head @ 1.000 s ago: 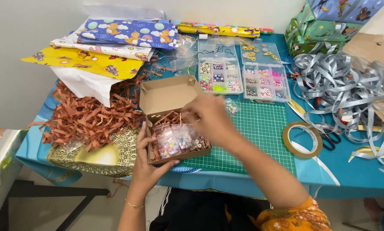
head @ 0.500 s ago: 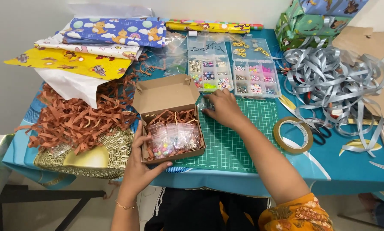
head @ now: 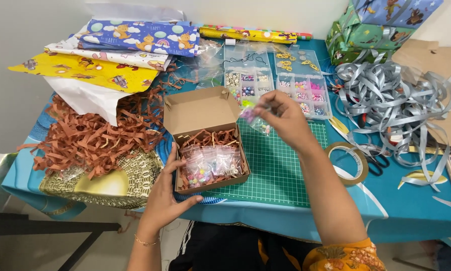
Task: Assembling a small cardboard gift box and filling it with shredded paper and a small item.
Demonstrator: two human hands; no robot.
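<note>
Two hands: both busy over green cutting mat
Cardboard box: open, shredded brown paper cushioning bead packets
Left hand: fingers clasping box's near corner, steadying it
Right hand: fingertips pinching small clear bead bag, lifted above box
Bead organizers: clear plastic, just behind
</note>
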